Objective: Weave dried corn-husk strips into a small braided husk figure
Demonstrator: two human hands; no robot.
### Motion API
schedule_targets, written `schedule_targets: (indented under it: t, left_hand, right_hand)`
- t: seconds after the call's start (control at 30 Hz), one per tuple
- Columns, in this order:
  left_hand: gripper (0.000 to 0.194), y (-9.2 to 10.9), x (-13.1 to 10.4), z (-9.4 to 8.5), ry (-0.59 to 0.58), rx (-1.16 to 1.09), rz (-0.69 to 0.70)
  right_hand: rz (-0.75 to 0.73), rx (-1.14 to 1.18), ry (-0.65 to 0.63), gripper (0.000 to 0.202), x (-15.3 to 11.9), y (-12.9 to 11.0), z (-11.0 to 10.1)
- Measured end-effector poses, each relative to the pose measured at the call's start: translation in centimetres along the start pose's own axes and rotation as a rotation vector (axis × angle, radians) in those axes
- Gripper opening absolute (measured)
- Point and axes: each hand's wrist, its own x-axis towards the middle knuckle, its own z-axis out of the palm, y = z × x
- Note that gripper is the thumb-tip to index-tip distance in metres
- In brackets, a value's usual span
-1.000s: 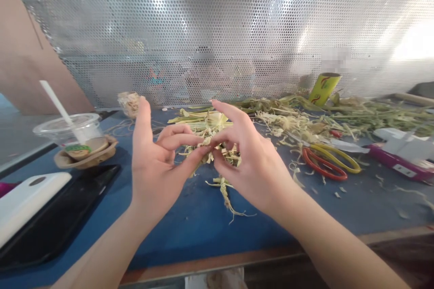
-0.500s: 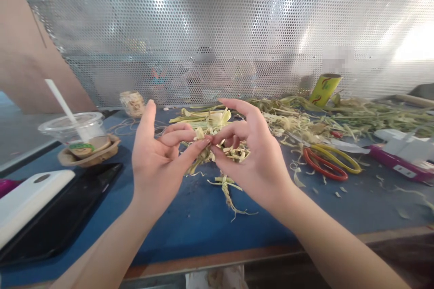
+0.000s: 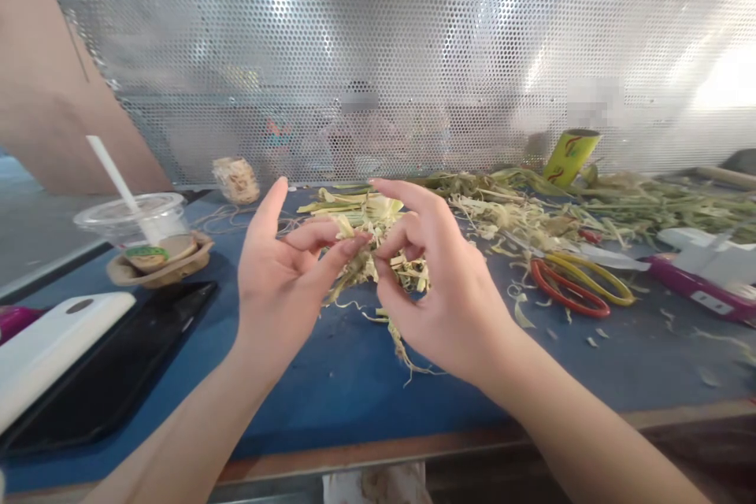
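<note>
Plant strip point(image 3: 343, 228) is pinched in L hand point(image 3: 280, 279), nr shredded pile point(image 3: 418, 274) on surface point(image 3: 331, 409); R hand point(image 3: 449, 295) is curled narrow alongside, contents can't be confirmed. If pinch is relaxed, strip may be dropped; if overpulled, it may be torn.

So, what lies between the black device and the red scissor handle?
In the head view: the left hand, pale plant strips, then the right hand.
</note>
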Motion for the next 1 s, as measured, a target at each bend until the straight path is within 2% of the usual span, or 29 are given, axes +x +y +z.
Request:
schedule_targets:
  t: [0.2, 0.47, 0.53, 0.63, 0.77, 1.0]
  left_hand:
    - [0.092, 0.4, 0.1, 0.2, -0.043, -0.068, -0.145]
    - [0.087, 0.9, 0.0, 0.2, -0.030, -0.108, -0.206]
    - [0.090, 0.8, 0.1, 0.2, -0.033, -0.140, -0.255]
    - [0.090, 0.8, 0.1, 0.1, -0.072, -0.178, -0.328]
    - [0.090, 0.8, 0.1, 0.1, -0.132, -0.179, -0.318]
    - [0.102, 1.0, 0.2, 0.0, -0.112, -0.123, -0.248]
  right_hand:
    - [0.032, 0.171, -0.111, 0.058, -0.1, 0.0, -0.3]
    - [0.090, 0.400, -0.208, 0.057, -0.2, -0.1, -0.5]
    - [0.125, 0.445, -0.197, 0.053, 0.1, 0.1, -0.9]
    - [0.229, 0.448, -0.180, 0.036, 0.6, 0.7, -1.5]
    - [0.318, 0.519, -0.244, 0.020, 1.1, 1.5, -1.3]
    - [0.506, 0.959, -0.322, 0.010, 1.1, 1.7, 0.4]
